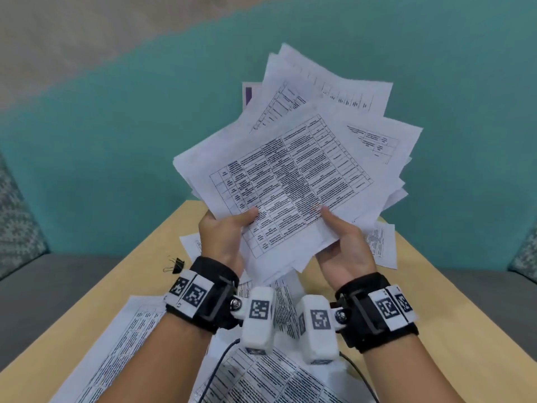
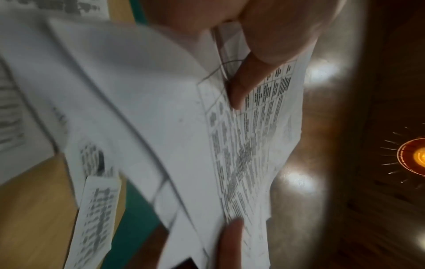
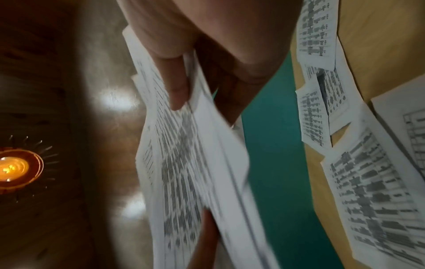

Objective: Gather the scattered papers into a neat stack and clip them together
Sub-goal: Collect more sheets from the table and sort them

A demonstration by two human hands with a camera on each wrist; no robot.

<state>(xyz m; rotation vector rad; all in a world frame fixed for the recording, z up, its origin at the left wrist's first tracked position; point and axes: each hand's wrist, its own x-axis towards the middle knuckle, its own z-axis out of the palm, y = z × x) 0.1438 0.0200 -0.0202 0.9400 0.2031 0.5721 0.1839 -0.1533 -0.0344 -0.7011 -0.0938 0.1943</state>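
Note:
Both hands hold up a fanned, uneven bundle of printed papers above the wooden table. My left hand grips its lower left edge, thumb on top. My right hand grips the lower right edge, thumb on top, fingers underneath. The left wrist view shows the bundle pinched by the left thumb, and the right wrist view shows the sheets under the right thumb. A black binder clip lies on the table left of my left wrist. More loose sheets lie flat on the table.
Further loose pages lie at the table's right side and near edge. A teal floor surrounds the table, with grey seats on both sides. A ceiling lamp shows in the wrist views.

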